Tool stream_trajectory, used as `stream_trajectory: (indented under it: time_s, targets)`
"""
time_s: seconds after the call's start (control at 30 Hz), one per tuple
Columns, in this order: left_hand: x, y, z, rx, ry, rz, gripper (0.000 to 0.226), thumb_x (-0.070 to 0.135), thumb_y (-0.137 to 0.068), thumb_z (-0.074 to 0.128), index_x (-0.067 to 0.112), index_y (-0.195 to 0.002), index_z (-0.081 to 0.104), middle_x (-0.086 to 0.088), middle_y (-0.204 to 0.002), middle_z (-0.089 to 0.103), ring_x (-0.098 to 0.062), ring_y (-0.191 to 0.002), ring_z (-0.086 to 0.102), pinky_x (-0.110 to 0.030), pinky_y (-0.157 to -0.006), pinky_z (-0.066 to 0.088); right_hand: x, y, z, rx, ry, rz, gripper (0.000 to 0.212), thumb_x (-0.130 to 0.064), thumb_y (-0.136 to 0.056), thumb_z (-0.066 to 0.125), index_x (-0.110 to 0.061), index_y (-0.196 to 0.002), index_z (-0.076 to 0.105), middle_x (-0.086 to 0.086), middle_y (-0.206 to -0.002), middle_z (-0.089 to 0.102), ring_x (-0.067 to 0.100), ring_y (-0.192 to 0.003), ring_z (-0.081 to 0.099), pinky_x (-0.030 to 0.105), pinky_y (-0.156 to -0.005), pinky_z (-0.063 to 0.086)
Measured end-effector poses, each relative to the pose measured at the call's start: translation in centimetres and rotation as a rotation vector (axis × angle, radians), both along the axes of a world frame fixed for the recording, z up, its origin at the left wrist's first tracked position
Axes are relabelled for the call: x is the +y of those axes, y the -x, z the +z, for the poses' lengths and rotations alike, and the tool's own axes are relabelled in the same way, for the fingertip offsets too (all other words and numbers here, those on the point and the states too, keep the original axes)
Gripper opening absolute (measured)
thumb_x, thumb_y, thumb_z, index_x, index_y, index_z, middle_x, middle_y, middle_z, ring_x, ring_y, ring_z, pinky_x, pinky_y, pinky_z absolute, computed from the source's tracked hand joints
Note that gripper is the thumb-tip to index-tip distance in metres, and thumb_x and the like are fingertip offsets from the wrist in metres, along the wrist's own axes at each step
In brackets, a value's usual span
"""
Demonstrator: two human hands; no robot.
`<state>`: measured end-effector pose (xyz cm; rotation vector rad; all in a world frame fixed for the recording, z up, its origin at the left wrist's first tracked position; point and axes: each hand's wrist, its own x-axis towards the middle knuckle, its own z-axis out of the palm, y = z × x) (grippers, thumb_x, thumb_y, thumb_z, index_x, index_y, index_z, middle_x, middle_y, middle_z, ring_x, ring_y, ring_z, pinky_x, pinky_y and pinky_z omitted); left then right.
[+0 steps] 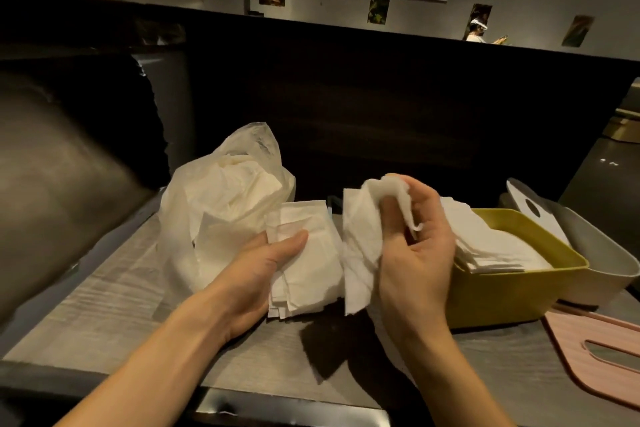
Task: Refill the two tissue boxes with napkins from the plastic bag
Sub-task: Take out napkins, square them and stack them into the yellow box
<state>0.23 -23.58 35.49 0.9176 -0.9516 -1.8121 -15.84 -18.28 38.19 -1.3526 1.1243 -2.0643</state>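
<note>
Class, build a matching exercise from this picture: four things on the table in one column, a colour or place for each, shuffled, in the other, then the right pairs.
Things
1. plastic bag
2. open tissue box
3. slotted lid
4. stack of napkins

Descriptions
A. pink, near right corner
B. held in the left hand
C. far left, full of napkins
D. yellow, with napkins inside

Pairs: 1-C, 2-D, 3-A, 4-B

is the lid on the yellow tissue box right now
No, the yellow tissue box is open at the top with a stack of napkins showing inside it, and a pink lid lies flat on the table beside it.
</note>
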Motion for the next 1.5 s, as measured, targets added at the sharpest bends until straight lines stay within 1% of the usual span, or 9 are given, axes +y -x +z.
stream_trajectory:
  time_s: [0.1, 0.37, 0.53, 0.67, 0.9, 1.03, 1.27, 1.37, 1.5]
  targets:
    - [0.3, 0.4, 0.4, 0.008, 0.036, 0.008, 0.036, 0.028, -0.100, 0.055, 0.012, -0.131, 0.065, -0.014, -0.123, 0.074, -0.030, -0.115, 0.071, -0.050, -0.105, 0.050, -1.4, -1.0, -0.7, 0.020, -0.216, 0.168, 0.033, -0.011, -0.104, 0.056, -0.040, -0.114, 0.066, -0.014, -0.109, 0.070, 0.012, -0.100, 0.071, 0.034, -0.079, 0.063]
    - [0.4, 0.4, 0.9, 0.079, 0.040, -0.101, 0.061, 0.059, -0.102, 0.036, 0.015, -0.128, 0.070, -0.016, -0.128, 0.071, -0.031, -0.118, 0.069, -0.049, -0.099, 0.057, -3.0, -1.3, -2.2, 0.287, -0.263, -0.029, 0.030, -0.010, -0.099, 0.063, -0.035, -0.117, 0.064, -0.021, -0.109, 0.065, -0.009, -0.105, 0.060, 0.013, -0.081, 0.055]
    - [0.5, 0.3, 0.6, 0.054, 0.092, -0.147, 0.044, 0.041, -0.100, 0.055, 0.014, -0.132, 0.067, -0.016, -0.128, 0.071, -0.033, -0.120, 0.068, -0.050, -0.105, 0.050, -3.2, -0.8, -2.5, 0.301, -0.234, -0.082, 0.016, -0.030, -0.101, 0.065, -0.037, -0.115, 0.070, -0.024, -0.104, 0.069, -0.008, -0.105, 0.064, 0.013, -0.082, 0.055]
    - [0.7, 0.1, 0.3, -0.061, 0.160, -0.178, 0.046, 0.015, -0.082, 0.074, 0.012, -0.127, 0.066, -0.014, -0.116, 0.076, -0.029, -0.101, 0.075, -0.037, -0.082, 0.063, -3.3, -0.3, -2.2, 0.220, -0.175, -0.113, 0.012, -0.026, -0.102, 0.064, -0.032, -0.108, 0.072, -0.021, -0.097, 0.072, -0.005, -0.098, 0.067, 0.015, -0.078, 0.055]
    - [0.5, -0.1, -0.2, -0.120, 0.189, -0.210, 0.059, -0.010, -0.080, 0.075, 0.009, -0.133, 0.061, -0.017, -0.124, 0.072, -0.034, -0.116, 0.069, -0.046, -0.103, 0.053, -2.2, -0.3, -0.9, -0.008, 0.176, -0.231, 0.013, -0.013, -0.108, 0.051, -0.021, -0.114, 0.058, -0.020, -0.103, 0.062, 0.006, -0.098, 0.062, 0.020, -0.080, 0.052]
    - [0.5, 0.1, -0.2, -0.073, 0.090, -0.139, 0.047, 0.004, -0.085, 0.070, 0.009, -0.131, 0.063, -0.017, -0.121, 0.074, -0.035, -0.113, 0.071, -0.051, -0.102, 0.053, -2.1, -0.2, -1.2, 0.035, 0.121, -0.216, 0.013, -0.016, -0.108, 0.051, -0.024, -0.114, 0.058, -0.022, -0.102, 0.063, 0.004, -0.096, 0.063, 0.018, -0.076, 0.052]
    - [0.4, 0.1, 0.5, 0.155, 0.002, -0.193, 0.061, 0.056, -0.101, 0.042, 0.011, -0.132, 0.068, -0.019, -0.132, 0.067, -0.035, -0.124, 0.065, -0.054, -0.107, 0.046, -2.8, -1.2, -3.1, 0.597, -0.139, -0.152, 0.013, -0.028, -0.106, 0.057, -0.030, -0.116, 0.065, -0.019, -0.102, 0.066, 0.001, -0.095, 0.065, 0.024, -0.075, 0.057]
    - [0.6, 0.2, 0.4, 0.017, 0.081, -0.182, 0.040, 0.036, -0.096, 0.060, 0.012, -0.125, 0.072, -0.021, -0.125, 0.071, -0.035, -0.114, 0.070, -0.051, -0.094, 0.057, -2.6, -1.3, -3.1, 0.653, -0.187, -0.177, 0.026, -0.035, -0.106, 0.055, -0.035, -0.132, 0.058, -0.021, -0.119, 0.061, -0.003, -0.112, 0.057, 0.024, -0.091, 0.053]
    - [0.4, 0.4, 0.2, -0.010, 0.052, -0.127, 0.040, 0.024, -0.096, 0.064, 0.007, -0.132, 0.064, -0.022, -0.123, 0.072, -0.036, -0.114, 0.070, -0.052, -0.096, 0.057, -1.4, -0.9, -3.8, 0.600, -0.475, 0.094, 0.063, -0.063, -0.105, 0.035, -0.041, -0.162, 0.019, -0.017, -0.160, 0.037, 0.003, -0.148, 0.033, 0.037, -0.121, 0.035]
